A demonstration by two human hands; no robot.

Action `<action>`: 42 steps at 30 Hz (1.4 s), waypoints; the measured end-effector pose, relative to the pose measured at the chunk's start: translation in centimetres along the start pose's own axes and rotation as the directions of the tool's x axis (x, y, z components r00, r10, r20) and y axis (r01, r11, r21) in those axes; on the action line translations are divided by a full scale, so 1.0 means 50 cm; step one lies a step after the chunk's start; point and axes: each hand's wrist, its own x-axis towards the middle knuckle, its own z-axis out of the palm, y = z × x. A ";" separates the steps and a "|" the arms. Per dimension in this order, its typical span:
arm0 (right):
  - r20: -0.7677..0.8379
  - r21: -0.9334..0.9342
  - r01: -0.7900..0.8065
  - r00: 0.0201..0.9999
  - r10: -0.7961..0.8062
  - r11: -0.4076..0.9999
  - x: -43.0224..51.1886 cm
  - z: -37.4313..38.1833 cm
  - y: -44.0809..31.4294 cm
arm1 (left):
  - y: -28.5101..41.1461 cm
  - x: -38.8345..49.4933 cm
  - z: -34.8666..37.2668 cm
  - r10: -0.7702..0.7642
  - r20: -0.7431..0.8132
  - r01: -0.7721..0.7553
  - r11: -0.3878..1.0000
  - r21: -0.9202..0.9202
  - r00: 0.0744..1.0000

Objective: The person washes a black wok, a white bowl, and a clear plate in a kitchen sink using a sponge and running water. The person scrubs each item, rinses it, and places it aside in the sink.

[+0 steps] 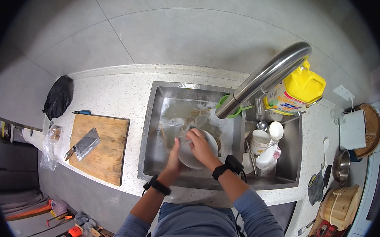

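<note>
My left hand [174,158] grips the near left side of a white bowl [213,143], tilted over the soapy water in the large sink basin [153,129]. Curled over the bowl's inside, my right hand [201,145] pinches a pale, blurred cloth [185,134]. The cloth's exact shape is hard to make out. Around the bowl, chopsticks [162,133] and other dishes lie partly hidden under the cloudy, foamy water. Both wrists wear black bands.
A steel faucet [265,79] arches over the basin beside a green strainer [222,102]. Stacked bowls [260,138] and a floral dish [270,157] fill the smaller basin [286,158]. Behind stands a yellow detergent jug [302,90]. Left, a cleaver [87,144] lies on a wooden cutting board [111,149].
</note>
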 end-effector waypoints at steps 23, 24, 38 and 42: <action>0.627 -0.223 0.173 0.779 0.005 0.959 -0.023 -0.080 -0.093 | 0.054 0.063 -0.022 -0.324 0.208 0.348 0.933 -0.088 0.923; 0.588 -0.400 0.347 0.807 -0.053 0.849 -0.035 -0.085 -0.103 | 0.069 0.061 -0.025 -0.369 0.189 0.380 0.925 -0.025 0.910; 0.179 0.637 -0.638 0.669 0.721 0.434 0.002 -0.127 0.024 | 0.032 0.054 -0.066 -0.076 0.372 0.023 0.989 0.145 0.925; 0.051 0.813 -0.526 0.491 0.869 0.249 -0.011 -0.117 0.091 | 0.038 0.013 -0.061 -0.014 0.385 -0.033 0.993 0.113 0.923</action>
